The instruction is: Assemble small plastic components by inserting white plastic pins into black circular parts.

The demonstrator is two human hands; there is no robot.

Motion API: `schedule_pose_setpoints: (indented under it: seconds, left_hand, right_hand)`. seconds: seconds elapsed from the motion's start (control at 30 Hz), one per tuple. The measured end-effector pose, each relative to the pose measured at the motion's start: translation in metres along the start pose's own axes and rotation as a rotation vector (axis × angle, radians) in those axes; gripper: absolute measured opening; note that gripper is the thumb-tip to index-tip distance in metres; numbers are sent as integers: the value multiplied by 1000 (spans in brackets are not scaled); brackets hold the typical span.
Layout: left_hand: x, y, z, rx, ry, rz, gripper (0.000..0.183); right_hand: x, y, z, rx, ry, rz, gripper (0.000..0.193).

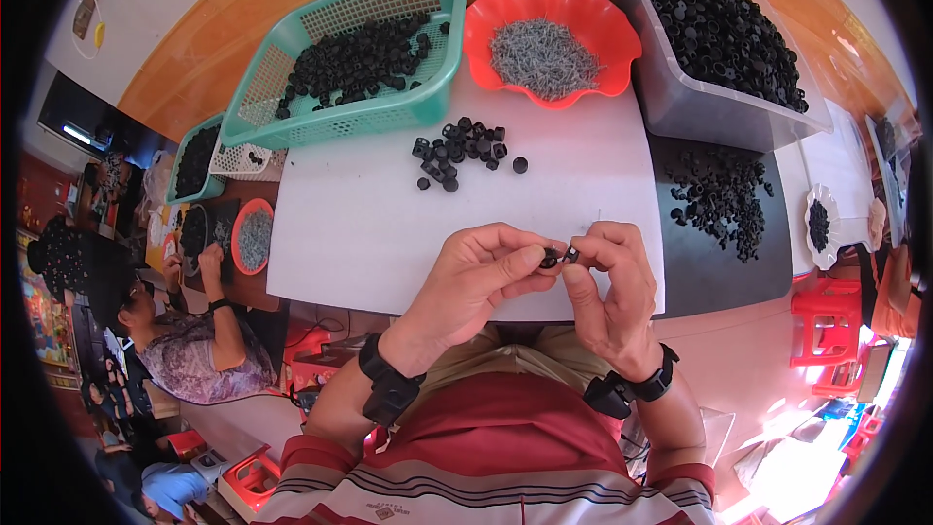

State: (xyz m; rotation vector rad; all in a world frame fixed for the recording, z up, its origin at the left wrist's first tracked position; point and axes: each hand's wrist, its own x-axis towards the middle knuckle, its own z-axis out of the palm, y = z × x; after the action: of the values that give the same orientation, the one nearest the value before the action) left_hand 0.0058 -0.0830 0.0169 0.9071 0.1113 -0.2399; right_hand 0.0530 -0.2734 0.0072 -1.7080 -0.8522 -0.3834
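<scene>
Above the near edge of a white sheet (340, 224), both of my hands meet with fingertips almost touching. My left hand (481, 272) pinches a small round black plastic part (550, 258) between thumb and fingers. In my right hand (612, 277), thumb and index finger close on another small black plastic part (571, 255), which shows a light spot. Whether the two parts touch, I cannot tell. A loose cluster of black plastic caps (466, 148) lies farther off on the sheet, with one cap (520, 165) a little apart.
Along the back stand a green basket (340, 124) of black parts, a red scalloped bowl (617, 44) of small grey metal pins and a clear bin (719, 126) full of black parts. More black pieces (724, 199) lie on a dark mat. At left, a person (209, 340) works beside an orange bowl.
</scene>
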Motion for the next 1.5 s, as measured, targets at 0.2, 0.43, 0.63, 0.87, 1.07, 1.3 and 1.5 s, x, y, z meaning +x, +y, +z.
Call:
schedule_pose_setpoints:
  seconds: [0.2,0.43,0.63,0.87,1.07,1.3,1.5]
  left_hand:
    - [2,-6,-8,-187,37,-46,18]
    - [-1,-8,-4,-339,78,-78,20]
    - [-2,-9,-3,-350,43,-77,18]
    - [-3,-10,-1,-284,91,-79,17]
    - [-4,-13,1,-247,103,-54,17]
    - [-6,-15,7,-184,120,-1,18]
    - [-8,-17,11,-164,125,47,22]
  right_hand:
    - [-2,-1,-1,-15,-11,11,26]
    - [-2,-2,2,-52,-32,-21,28]
    - [-2,1,5,-93,-68,-17,30]
    - [-2,0,5,-117,-97,11,29]
    - [-2,-1,5,-128,-99,10,30]
    - [-2,-2,6,-114,-19,-4,32]
    - [1,-4,4,-122,23,-62,36]
